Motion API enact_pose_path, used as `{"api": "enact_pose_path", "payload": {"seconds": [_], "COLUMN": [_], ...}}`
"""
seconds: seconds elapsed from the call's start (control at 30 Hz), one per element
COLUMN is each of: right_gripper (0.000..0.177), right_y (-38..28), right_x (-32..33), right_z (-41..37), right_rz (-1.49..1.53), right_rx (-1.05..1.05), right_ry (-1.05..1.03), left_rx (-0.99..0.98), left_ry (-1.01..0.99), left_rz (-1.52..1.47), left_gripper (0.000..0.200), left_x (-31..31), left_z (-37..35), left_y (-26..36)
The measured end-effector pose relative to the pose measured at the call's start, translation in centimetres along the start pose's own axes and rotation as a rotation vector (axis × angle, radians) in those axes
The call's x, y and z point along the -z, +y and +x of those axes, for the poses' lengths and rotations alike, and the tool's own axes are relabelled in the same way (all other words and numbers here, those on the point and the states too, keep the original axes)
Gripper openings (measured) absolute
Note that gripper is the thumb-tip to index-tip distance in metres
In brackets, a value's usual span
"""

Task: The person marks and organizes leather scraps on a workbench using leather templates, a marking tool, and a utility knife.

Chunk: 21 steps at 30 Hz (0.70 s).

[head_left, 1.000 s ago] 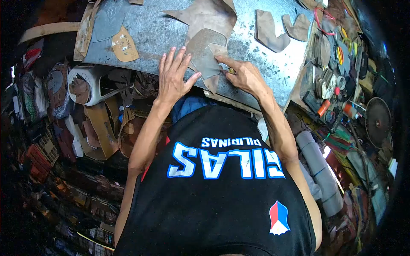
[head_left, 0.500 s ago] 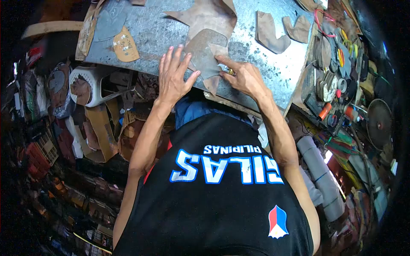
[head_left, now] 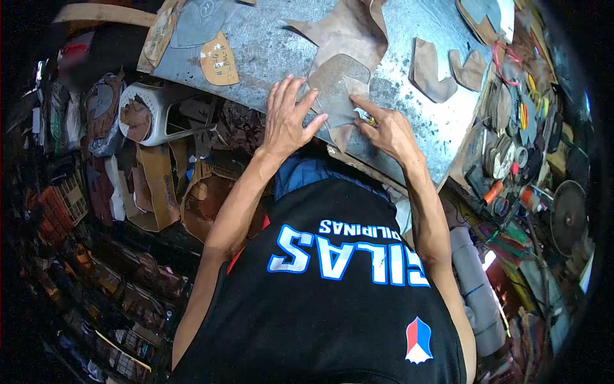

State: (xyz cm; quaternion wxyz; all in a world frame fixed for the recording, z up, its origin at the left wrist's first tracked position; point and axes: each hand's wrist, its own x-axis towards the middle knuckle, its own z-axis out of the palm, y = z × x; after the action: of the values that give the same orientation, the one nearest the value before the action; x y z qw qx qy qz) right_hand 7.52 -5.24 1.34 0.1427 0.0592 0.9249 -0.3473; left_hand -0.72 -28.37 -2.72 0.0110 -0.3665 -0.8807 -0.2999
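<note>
A brown piece of leather (head_left: 348,41) lies on the metal-topped table, with a grey-brown curved template (head_left: 339,72) over its near part. My left hand (head_left: 291,115) rests with fingers spread at the template's left edge, thumb pointing toward the near tip. In my right hand (head_left: 391,131) is a small knife (head_left: 365,116) with a brass-coloured part, mostly hidden by the fingers. The right index finger extends to a loose pointed flap (head_left: 355,87) of leather. Another pointed leather end (head_left: 341,136) hangs over the table's near edge.
Cut leather pieces (head_left: 430,70) lie right on the metal table (head_left: 262,48); a tan marked pattern (head_left: 219,59) and a grey one (head_left: 198,24) lie left. Tools and tape rolls crowd the right bench, near an orange cylinder (head_left: 493,192). A white stool (head_left: 153,110) stands left.
The view has shifted, so table and hands appear farther right and slightly lower. Both hands keep nearly the same places on the leather, the knife still in the right.
</note>
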Motion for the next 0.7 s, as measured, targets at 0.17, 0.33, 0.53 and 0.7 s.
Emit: {"api": "enact_pose_path", "payload": {"seconds": [0.17, 0.33, 0.53, 0.7], "right_gripper": [0.046, 0.045, 0.048, 0.048], "right_y": [-0.25, -0.1, 0.08, -0.25], "right_x": [-0.01, 0.26, 0.02, 0.4], "right_z": [0.13, 0.02, 0.04, 0.03], "right_rz": [-0.014, -0.028, -0.025, -0.012], "right_rx": [-0.027, -0.039, 0.001, -0.014], "right_ry": [-0.026, -0.019, 0.0, -0.016], "left_rx": [-0.007, -0.01, -0.005, -0.016], "left_ry": [-0.011, -0.018, -0.028, -0.037], "left_rz": [0.014, 0.018, 0.042, 0.049], "left_gripper": [0.05, 0.049, 0.049, 0.048], "left_x": [0.06, -0.04, 0.16, 0.19], "left_z": [-0.08, 0.18, 0.29, 0.49], "left_y": [-0.09, 0.16, 0.27, 0.16]}}
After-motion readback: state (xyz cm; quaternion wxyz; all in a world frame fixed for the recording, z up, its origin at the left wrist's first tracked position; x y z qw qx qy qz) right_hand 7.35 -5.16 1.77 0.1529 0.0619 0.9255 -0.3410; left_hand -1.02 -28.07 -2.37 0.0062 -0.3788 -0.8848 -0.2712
